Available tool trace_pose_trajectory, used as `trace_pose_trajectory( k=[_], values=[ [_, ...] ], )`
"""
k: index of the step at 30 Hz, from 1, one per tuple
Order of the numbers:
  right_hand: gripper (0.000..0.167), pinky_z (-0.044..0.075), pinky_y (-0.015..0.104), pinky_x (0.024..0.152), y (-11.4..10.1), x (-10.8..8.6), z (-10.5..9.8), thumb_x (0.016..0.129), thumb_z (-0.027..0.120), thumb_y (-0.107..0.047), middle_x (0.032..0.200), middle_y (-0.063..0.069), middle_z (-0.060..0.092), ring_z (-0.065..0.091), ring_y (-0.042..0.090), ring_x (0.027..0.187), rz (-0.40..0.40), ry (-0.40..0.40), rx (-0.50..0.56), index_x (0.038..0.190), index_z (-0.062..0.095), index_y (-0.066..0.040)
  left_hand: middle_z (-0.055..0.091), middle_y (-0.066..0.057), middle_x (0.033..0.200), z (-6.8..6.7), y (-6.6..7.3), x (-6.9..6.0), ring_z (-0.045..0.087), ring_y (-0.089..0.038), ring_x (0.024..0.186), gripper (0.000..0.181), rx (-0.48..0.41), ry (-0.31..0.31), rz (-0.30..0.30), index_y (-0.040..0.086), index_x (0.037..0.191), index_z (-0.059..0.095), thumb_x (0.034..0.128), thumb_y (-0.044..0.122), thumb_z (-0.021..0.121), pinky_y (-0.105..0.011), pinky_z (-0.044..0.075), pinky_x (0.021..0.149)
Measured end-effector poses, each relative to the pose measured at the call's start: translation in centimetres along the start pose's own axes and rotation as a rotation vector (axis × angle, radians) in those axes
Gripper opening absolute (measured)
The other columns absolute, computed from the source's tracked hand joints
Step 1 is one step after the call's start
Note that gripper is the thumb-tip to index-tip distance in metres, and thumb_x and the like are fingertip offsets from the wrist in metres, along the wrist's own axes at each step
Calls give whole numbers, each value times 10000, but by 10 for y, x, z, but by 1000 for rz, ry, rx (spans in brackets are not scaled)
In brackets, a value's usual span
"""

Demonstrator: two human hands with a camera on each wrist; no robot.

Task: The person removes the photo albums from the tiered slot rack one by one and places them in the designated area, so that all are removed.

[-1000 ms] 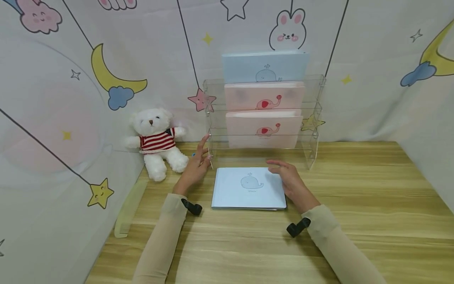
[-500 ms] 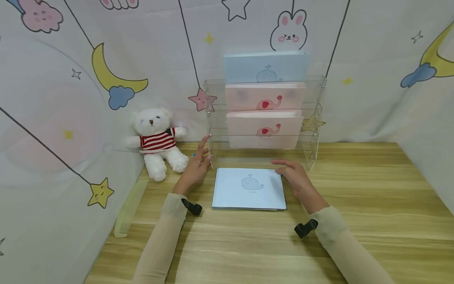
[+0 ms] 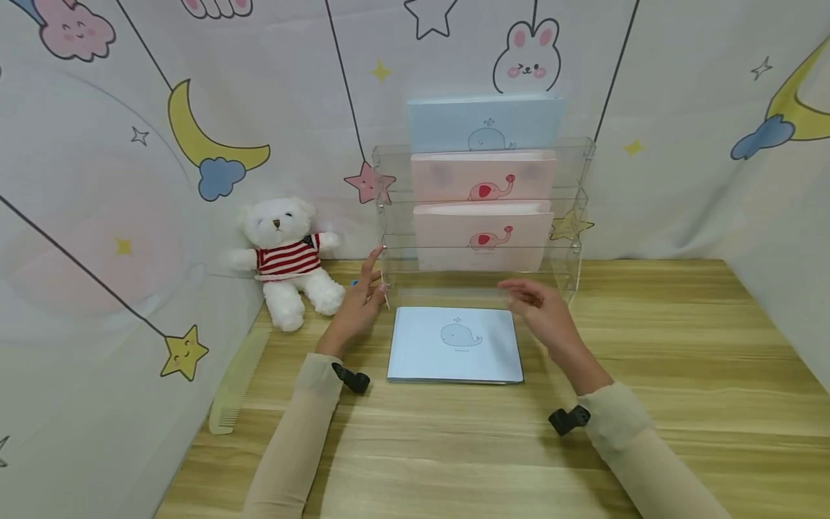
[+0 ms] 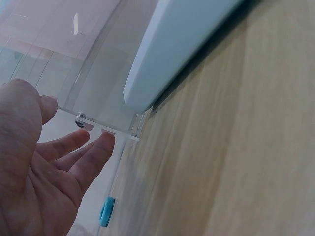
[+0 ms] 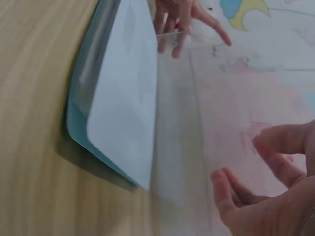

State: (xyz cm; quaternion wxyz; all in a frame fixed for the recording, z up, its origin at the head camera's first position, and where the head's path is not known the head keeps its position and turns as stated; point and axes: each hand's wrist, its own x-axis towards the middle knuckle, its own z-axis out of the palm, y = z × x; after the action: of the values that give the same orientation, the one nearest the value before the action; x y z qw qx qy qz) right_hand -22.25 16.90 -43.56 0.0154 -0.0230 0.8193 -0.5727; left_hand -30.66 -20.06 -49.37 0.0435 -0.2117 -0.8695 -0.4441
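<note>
A light blue booklet point(image 3: 454, 344) with a whale drawing lies flat on the table, before a clear acrylic rack point(image 3: 570, 263). Its cover stands slightly apart from the pages in the right wrist view. My left hand point(image 3: 355, 310) touches the rack's left side with its fingertips, fingers fairly straight. In the left wrist view the thumb is close to the rack's edge. My right hand point(image 3: 545, 317) hovers beyond the booklet's far right corner, fingers loosely bent and holding nothing. Two pink elephant booklets, the front one point(image 3: 483, 256) lower, and a blue whale booklet point(image 3: 486, 119) stand in the rack.
A white teddy bear point(image 3: 285, 259) in a striped shirt sits left of the rack. A pale comb point(image 3: 236, 382) lies at the table's left edge. Near the rack's left foot is a small blue ring-shaped thing point(image 4: 107, 211). A printed cloth point(image 3: 681, 144) hangs behind the table.
My right hand has come off the booklet's right edge and moved right and slightly up, its fingers bending more. The left hand, booklet and rack have stayed in place.
</note>
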Motion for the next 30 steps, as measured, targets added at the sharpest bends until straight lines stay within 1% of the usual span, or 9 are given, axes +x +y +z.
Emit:
trace_pose_trajectory(
  k=[2, 4, 7, 10, 14, 18, 23, 25, 30],
  values=[
    [367, 489, 396, 1125, -5, -1, -3, 1089, 614, -187, 1479, 183, 629, 591, 298, 1343, -46, 16, -34, 1442, 663, -99, 461, -347, 1617, 0, 1, 0, 646, -466, 1370, 749, -2, -1, 3, 498, 1705, 35, 1162, 215, 467, -622, 568, 1012],
    [380, 470, 447, 1170, -10, -1, -6, 1093, 614, -199, 1469, 179, 635, 597, 306, 1346, -93, 34, -51, 1453, 645, -83, 459, -347, 1618, 0, 1, 0, 641, -466, 1376, 749, -2, -2, 4, 497, 1705, 36, 1162, 214, 467, -623, 566, 1016],
    [388, 449, 477, 1192, -16, 1, -11, 1089, 624, -205, 1454, 173, 642, 603, 312, 1336, -161, 75, -52, 1453, 633, -72, 456, -349, 1618, 0, 1, 0, 631, -466, 1389, 754, -4, -5, 0, 507, 1702, 32, 1162, 211, 467, -624, 564, 1023],
    [387, 463, 366, 1160, -22, 5, -17, 1084, 634, -190, 1463, 162, 644, 604, 312, 1333, -226, 125, -42, 1453, 631, -72, 452, -353, 1619, -1, 0, 0, 619, -464, 1404, 756, -10, -8, -6, 524, 1696, 32, 1162, 213, 467, -624, 562, 1028],
    [395, 464, 266, 1116, -29, 12, -27, 1082, 632, -165, 1480, 159, 635, 598, 315, 1347, -290, 178, -40, 1463, 613, -62, 448, -347, 1623, -1, 1, 0, 616, -456, 1410, 757, -17, -12, -17, 546, 1688, 29, 1162, 220, 465, -621, 561, 1027],
    [408, 482, 354, 1141, -35, 18, -37, 1067, 640, -136, 1472, 168, 643, 609, 324, 1336, -338, 221, -53, 1463, 609, -43, 450, -337, 1626, -1, 1, -1, 627, -451, 1400, 760, -17, -15, -23, 550, 1686, 24, 1163, 218, 463, -615, 565, 1019],
    [423, 468, 544, 1169, -44, 24, -47, 1049, 654, -111, 1465, 173, 643, 611, 356, 1334, -368, 279, -111, 1467, 613, -62, 469, -346, 1610, 0, 0, 0, 648, -460, 1369, 746, 10, -13, -8, 498, 1703, 23, 1164, 225, 459, -611, 574, 1008],
    [426, 467, 571, 1160, -46, 28, -50, 1048, 651, -111, 1453, 192, 639, 602, 380, 1334, -378, 305, -138, 1470, 613, -67, 473, -348, 1606, 0, -1, 0, 653, -461, 1363, 742, 18, -13, -4, 484, 1707, 20, 1164, 230, 458, -609, 577, 1006],
    [420, 477, 543, 1120, -52, 38, -57, 1021, 655, -82, 1406, 219, 636, 592, 397, 1314, -401, 363, -179, 1440, 640, -60, 475, -328, 1614, 0, 0, 0, 659, -453, 1357, 751, 5, -12, -9, 508, 1701, 19, 1163, 231, 463, -607, 576, 998]
  ],
)
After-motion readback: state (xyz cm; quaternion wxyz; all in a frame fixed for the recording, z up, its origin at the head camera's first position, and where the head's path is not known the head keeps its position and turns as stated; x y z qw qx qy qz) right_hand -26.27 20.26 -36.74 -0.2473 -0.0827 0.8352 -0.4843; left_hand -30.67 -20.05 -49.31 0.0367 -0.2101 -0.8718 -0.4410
